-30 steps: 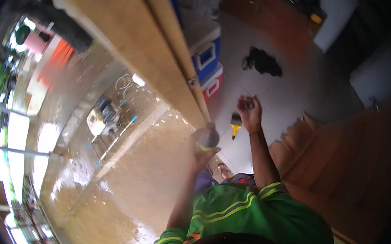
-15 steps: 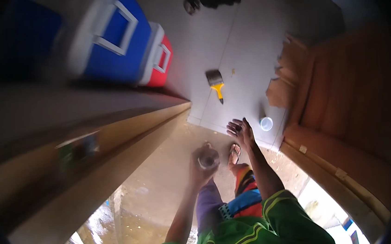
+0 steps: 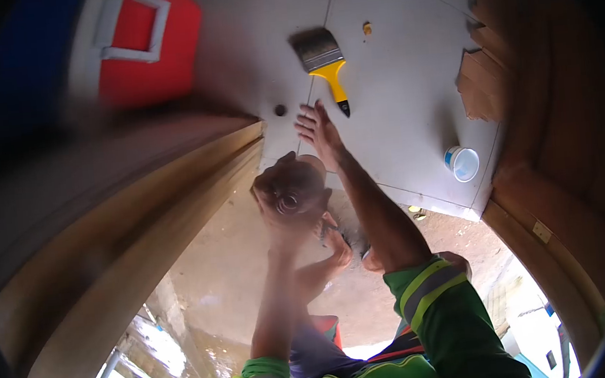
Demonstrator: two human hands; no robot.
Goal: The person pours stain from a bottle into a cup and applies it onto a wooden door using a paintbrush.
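My left hand [image 3: 274, 191] is wrapped round a dark, roundish bottle-like container [image 3: 296, 193], seen blurred from above over the doorway. My right hand [image 3: 319, 136] is held open just right of it, with the fingers apart and nothing in them. Beyond the right hand a wide paintbrush [image 3: 337, 81] with a yellow handle and dark bristles lies on the tiled floor. A small dark round object [image 3: 280, 110] sits on the tiles left of my right fingertips. A small white tub [image 3: 463, 164] stands to the right.
A red and white cooler [image 3: 138, 41] stands at the upper left. The wooden door frame [image 3: 193, 170] runs along the left. Torn cardboard [image 3: 481, 87] lies at the right, beside brown wooden panelling [image 3: 564, 137]. A yellowish scrap [image 3: 367, 29] lies near the brush.
The view has swung from the wet yard to the doorway and come closer to the floor. Both hands are lower over the floor, and the small dark round object now shows on the tiles.
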